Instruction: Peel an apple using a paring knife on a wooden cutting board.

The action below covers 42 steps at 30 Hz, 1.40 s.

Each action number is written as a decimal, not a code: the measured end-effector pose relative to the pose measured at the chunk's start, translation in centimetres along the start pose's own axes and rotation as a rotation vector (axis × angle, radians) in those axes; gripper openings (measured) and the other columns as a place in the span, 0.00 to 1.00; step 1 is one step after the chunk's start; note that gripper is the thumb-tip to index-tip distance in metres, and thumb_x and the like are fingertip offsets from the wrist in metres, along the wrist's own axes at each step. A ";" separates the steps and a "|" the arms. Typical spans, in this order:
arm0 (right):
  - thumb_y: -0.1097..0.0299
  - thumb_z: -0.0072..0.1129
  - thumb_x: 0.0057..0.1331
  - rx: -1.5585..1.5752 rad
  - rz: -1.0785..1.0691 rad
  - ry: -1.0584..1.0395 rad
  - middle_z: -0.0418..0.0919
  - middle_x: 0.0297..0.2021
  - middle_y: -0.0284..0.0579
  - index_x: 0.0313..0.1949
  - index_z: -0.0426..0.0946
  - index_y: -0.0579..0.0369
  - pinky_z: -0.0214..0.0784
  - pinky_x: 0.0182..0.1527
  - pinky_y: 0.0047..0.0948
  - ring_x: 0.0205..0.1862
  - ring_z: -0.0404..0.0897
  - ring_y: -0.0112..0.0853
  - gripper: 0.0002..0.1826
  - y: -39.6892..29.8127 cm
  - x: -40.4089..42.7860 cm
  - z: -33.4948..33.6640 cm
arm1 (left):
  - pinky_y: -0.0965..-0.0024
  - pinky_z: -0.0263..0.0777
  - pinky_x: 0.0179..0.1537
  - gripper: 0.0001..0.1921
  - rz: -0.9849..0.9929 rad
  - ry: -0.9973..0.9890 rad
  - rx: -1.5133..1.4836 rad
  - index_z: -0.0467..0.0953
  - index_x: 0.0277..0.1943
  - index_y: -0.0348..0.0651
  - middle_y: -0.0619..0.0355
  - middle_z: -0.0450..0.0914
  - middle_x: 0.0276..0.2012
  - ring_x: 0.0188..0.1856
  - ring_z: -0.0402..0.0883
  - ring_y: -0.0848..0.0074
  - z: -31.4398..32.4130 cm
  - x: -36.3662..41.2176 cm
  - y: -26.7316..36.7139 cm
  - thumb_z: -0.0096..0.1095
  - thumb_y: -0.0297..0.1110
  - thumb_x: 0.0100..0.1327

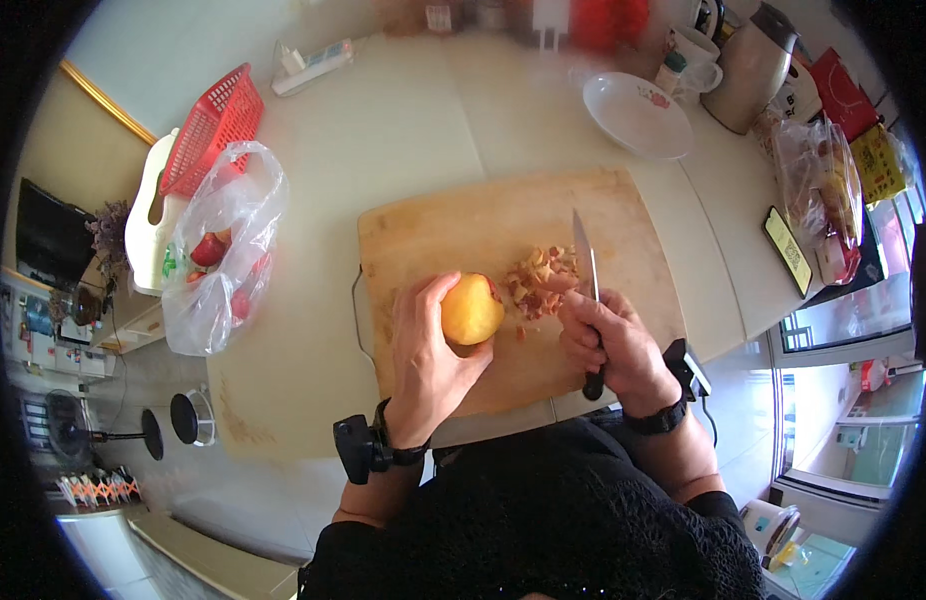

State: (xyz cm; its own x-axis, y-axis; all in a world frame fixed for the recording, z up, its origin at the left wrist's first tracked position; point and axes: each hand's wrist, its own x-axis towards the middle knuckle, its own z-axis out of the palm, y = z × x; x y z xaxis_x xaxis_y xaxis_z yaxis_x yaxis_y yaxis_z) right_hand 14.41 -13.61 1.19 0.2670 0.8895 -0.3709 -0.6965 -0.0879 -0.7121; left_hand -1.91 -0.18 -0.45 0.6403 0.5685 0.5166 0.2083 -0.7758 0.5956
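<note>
My left hand (440, 352) holds a mostly peeled yellow fruit (470, 309), perhaps a peach, with a bit of red skin at its upper right. In my right hand (613, 341) is a knife (585, 259) with a black handle, its blade pointing up and away from me. Both hands are over a wooden cutting board (448, 225). A pile of fruit peelings (538, 289) lies on the board between the fruit and the blade. A clear plastic bag (223, 277) with several red fruits stands to the left of the board.
Behind the bag is a red plastic basket (215, 127). A white plate (635, 116) with a flower print lies beyond the board, near a metal jug (752, 67) and mugs. At the right edge are a phone (788, 251) and a filled plastic bag (819, 180).
</note>
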 end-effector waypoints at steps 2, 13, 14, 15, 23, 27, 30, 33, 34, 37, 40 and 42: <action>0.67 0.54 0.68 -0.476 -0.105 0.189 0.66 0.14 0.32 0.49 0.77 0.57 0.57 0.18 0.24 0.15 0.63 0.19 0.12 -0.6 0.2 -0.5 | 0.56 0.69 0.53 0.35 -0.026 -0.024 0.009 0.65 0.57 0.38 0.47 0.73 0.48 0.52 0.72 0.52 0.1 -0.1 0.1 0.72 0.20 0.42; 0.68 0.59 0.62 -1.578 -0.528 0.368 0.76 0.17 0.48 0.32 0.77 0.63 0.67 0.26 0.30 0.20 0.77 0.29 0.09 -2.9 1.5 -1.0 | 0.56 0.68 0.55 0.35 -0.058 -0.090 -0.027 0.64 0.59 0.39 0.42 0.68 0.53 0.55 0.70 0.50 0.1 -0.2 -0.2 0.70 0.20 0.45; 0.66 0.59 0.62 -1.569 -0.521 0.349 0.77 0.19 0.51 0.33 0.77 0.60 0.69 0.28 0.36 0.23 0.78 0.39 0.09 -2.8 1.6 -1.1 | 0.56 0.68 0.55 0.36 -0.040 -0.086 -0.054 0.64 0.60 0.40 0.42 0.68 0.54 0.56 0.69 0.50 0.1 -0.2 -0.2 0.69 0.20 0.45; 0.64 0.60 0.61 -1.560 -0.514 0.331 0.78 0.22 0.54 0.34 0.77 0.57 0.71 0.31 0.43 0.27 0.80 0.49 0.09 -2.7 1.6 -1.2 | 0.56 0.68 0.55 0.36 -0.041 -0.085 -0.053 0.64 0.60 0.40 0.42 0.68 0.54 0.56 0.69 0.50 0.0 -0.2 -0.2 0.69 0.20 0.45; 0.62 0.58 0.64 -1.348 -0.489 0.367 0.80 0.30 0.53 0.44 0.74 0.57 0.73 0.36 0.42 0.33 0.81 0.51 0.14 -2.0 0.2 -0.1 | 0.55 0.69 0.55 0.37 -0.002 -0.174 0.054 0.64 0.60 0.42 0.43 0.67 0.56 0.57 0.69 0.49 0.0 0.3 -0.3 0.70 0.18 0.44; 0.64 0.56 0.67 -1.412 -0.672 0.174 0.80 0.38 0.57 0.49 0.72 0.58 0.73 0.38 0.44 0.38 0.81 0.52 0.15 -0.6 -0.2 0.2 | 0.56 0.70 0.54 0.38 -0.011 -0.080 0.008 0.64 0.59 0.41 0.45 0.70 0.53 0.54 0.71 0.49 0.4 0.0 -1.0 0.71 0.18 0.42; 0.66 0.58 0.65 -1.362 -0.619 0.150 0.80 0.39 0.56 0.58 0.70 0.54 0.74 0.41 0.43 0.40 0.80 0.51 0.21 0.1 -0.7 0.9 | 0.60 0.70 0.55 0.38 -0.074 -0.056 -0.001 0.63 0.59 0.39 0.47 0.72 0.51 0.54 0.74 0.54 0.1 -0.1 -0.6 0.73 0.18 0.42; 0.70 0.61 0.62 -1.222 -0.594 0.160 0.80 0.37 0.55 0.62 0.69 0.50 0.74 0.42 0.41 0.37 0.81 0.48 0.28 0.7 -1.0 1.5 | 0.63 0.68 0.58 0.38 -0.277 0.007 -0.395 0.61 0.60 0.37 0.49 0.72 0.53 0.57 0.73 0.62 0.2 -0.5 -1.0 0.74 0.19 0.45; 0.71 0.62 0.62 -1.224 -0.651 0.121 0.80 0.36 0.55 0.62 0.69 0.50 0.75 0.41 0.40 0.36 0.81 0.47 0.28 0.8 -1.1 1.4 | 0.64 0.67 0.60 0.38 -0.317 0.015 -0.498 0.60 0.61 0.37 0.49 0.71 0.55 0.59 0.72 0.65 0.1 -0.5 -1.1 0.74 0.20 0.46; 0.72 0.64 0.60 -1.225 -0.719 0.067 0.80 0.32 0.53 0.62 0.69 0.48 0.76 0.37 0.38 0.33 0.81 0.45 0.29 1.3 -1.4 1.7 | 0.66 0.66 0.62 0.38 -0.360 -0.002 -0.719 0.59 0.62 0.37 0.50 0.70 0.59 0.60 0.71 0.69 0.1 -0.6 -1.3 0.74 0.20 0.48; 0.70 0.62 0.62 -1.278 -0.768 -0.016 0.79 0.33 0.51 0.63 0.68 0.47 0.76 0.34 0.38 0.32 0.81 0.44 0.29 1.3 -1.5 2.2 | 0.66 0.65 0.63 0.39 -0.357 -0.035 -0.851 0.59 0.62 0.37 0.50 0.68 0.60 0.61 0.70 0.69 -0.1 -0.5 -1.0 0.73 0.18 0.48; 0.70 0.61 0.62 -1.280 -0.776 -0.025 0.80 0.33 0.51 0.63 0.67 0.47 0.76 0.34 0.38 0.32 0.81 0.44 0.29 1.1 -1.5 2.6 | 0.66 0.65 0.64 0.39 -0.346 -0.042 -0.863 0.59 0.62 0.37 0.50 0.68 0.61 0.61 0.70 0.69 -0.2 -0.4 -0.7 0.73 0.18 0.48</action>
State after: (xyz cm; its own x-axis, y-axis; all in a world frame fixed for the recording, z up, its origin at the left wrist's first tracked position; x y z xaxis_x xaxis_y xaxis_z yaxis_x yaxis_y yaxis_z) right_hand 11.47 -13.84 2.51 0.2663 0.9038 0.3351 0.6530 0.0866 -0.7524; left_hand -2.48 0.21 -0.98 0.6748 0.7068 0.2122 -0.2186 -0.0832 0.9723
